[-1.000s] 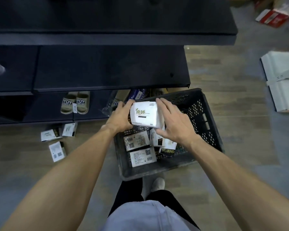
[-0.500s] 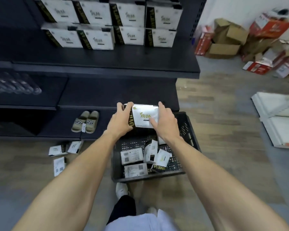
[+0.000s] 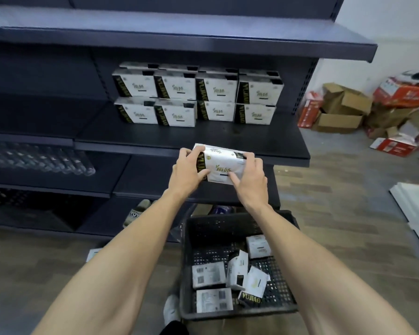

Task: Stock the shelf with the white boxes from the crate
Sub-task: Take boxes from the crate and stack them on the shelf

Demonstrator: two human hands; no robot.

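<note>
At the bottom edge a pale shoe (image 3: 171,308) stands beside the black crate (image 3: 184,274). Several loose white boxes (image 3: 213,299) lie jumbled on the crate's perforated floor, some flat and some tilted.

Beyond the crate both forearms reach forward. The left hand (image 3: 185,174) and the right hand (image 3: 248,178) grip one white box (image 3: 221,165) by its two short ends. Fingers curl over the top edge and thumbs press on the printed face. The box's long axis runs left to right, roughly along the shelf front and dipping slightly to the right. Its white printed face is turned up toward the camera. The black band with gold lettering sits at the left end, partly under the left hand. The box is in the air just at the front lip of the shelf (image 3: 155,137), not resting on it.

Half a second ago the box was lower, over the crate's far rim and in front of a lower shelf. It has since risen to this shelf's edge, and both hands keep the same grip.

Farther back on the shelf stand the stocked boxes (image 3: 196,97), stacked in two tiers, black bands to the left. Cardboard cartons (image 3: 344,110) are piled against the far wall on the right.
</note>
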